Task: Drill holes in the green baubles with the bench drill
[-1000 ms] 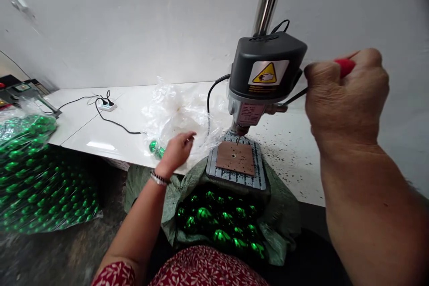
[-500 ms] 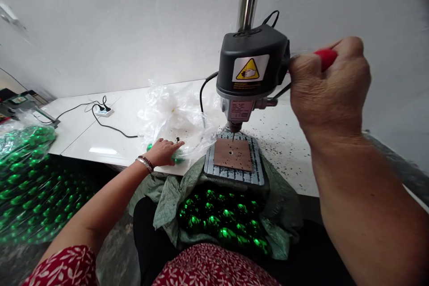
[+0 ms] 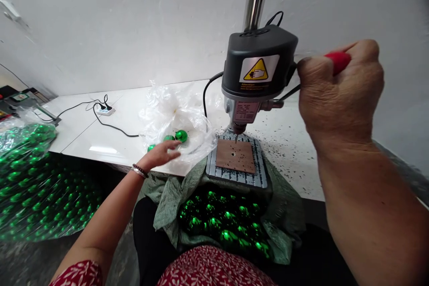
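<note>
green ball (image 3: pixel 181 136) just beyond the left hand (image 3: pixel 160 153)

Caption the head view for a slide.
Right grip closed on the red handle of a bench drill press, left grip open beside glossy green balls.

right hand (image 3: pixel 345 89) grips a red handle (image 3: pixel 341 61), left hand (image 3: pixel 160 154) beside green balls (image 3: pixel 181 135).

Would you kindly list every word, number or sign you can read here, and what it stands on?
"Attention": on the drill press's black housing, under a yellow triangle sign showing a hand.
Smaller lines beneath: unreadable.
Pink label below: too small to read.
</note>
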The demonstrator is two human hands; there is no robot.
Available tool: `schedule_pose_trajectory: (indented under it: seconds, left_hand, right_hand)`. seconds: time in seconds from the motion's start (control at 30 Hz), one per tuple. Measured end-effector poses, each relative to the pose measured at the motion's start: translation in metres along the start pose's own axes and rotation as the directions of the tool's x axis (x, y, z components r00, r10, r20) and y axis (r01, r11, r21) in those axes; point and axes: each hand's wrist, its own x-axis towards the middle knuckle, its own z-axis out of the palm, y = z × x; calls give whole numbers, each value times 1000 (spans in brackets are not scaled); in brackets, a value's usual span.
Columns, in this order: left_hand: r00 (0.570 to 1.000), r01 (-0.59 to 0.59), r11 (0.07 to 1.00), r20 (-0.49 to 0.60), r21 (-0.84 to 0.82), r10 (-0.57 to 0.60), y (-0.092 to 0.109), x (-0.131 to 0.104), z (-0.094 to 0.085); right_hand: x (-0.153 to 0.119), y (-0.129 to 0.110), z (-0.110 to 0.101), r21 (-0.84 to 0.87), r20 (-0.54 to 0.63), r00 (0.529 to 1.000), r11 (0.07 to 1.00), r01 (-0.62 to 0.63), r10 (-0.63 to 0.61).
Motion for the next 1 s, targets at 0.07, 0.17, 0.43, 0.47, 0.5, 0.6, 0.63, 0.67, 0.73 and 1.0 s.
schedule_pose_trajectory:
  seconds: [0.07, 0.17, 0.43, 0.47, 0.5, 0.6, 0.63, 0.67, 0.73, 1.0]
  left_hand:
    - [977, 155, 986, -157, 65, -143, 6, 22, -10]
    - [953, 243, 943, -237, 228, -188, 15, 56, -8]
    - [987, 160, 891, -94, 424, -132, 20, 75, 11]
    - [986, 165, 890, -104, 425, -133, 21, 72, 7]
    - [983, 170, 903, -128, 394, -129, 22, 67, 2]
    - [967, 106, 994, -237, 39, -94, 35, 43, -14]
    - [965, 32, 990, -254, -138, -66, 42, 32, -16]
    - [968, -51, 952, -251, -303, -28, 50, 21, -16]
    - [977, -167, 831, -199, -530, 70, 70, 2, -9]
    - [991, -132, 688, -70, -714, 118, 124, 0, 56]
  right_hand:
    - [0, 0, 0, 3, -15, 1000, 1000, -3, 3]
    - [0, 0, 1, 20, -31, 999, 1000, 11, -10]
    - [2, 5, 3, 80, -52, 992, 990, 119, -115]
    - [1, 3, 2, 84, -45, 994, 991, 102, -99]
    - [1, 2, 1, 85, -33, 997, 993, 79, -77]
    - [1, -3, 0, 69, -5, 1000, 998, 12, -11]
    - [0, -4, 0, 73, -8, 1000, 997, 8, -8]
    - [0, -5, 0, 88, -16, 1000, 996, 13, -12]
    - [0, -5, 1, 141, -36, 999, 990, 29, -24]
    - [1, -5, -1, 186, 56, 997, 981, -53, 44]
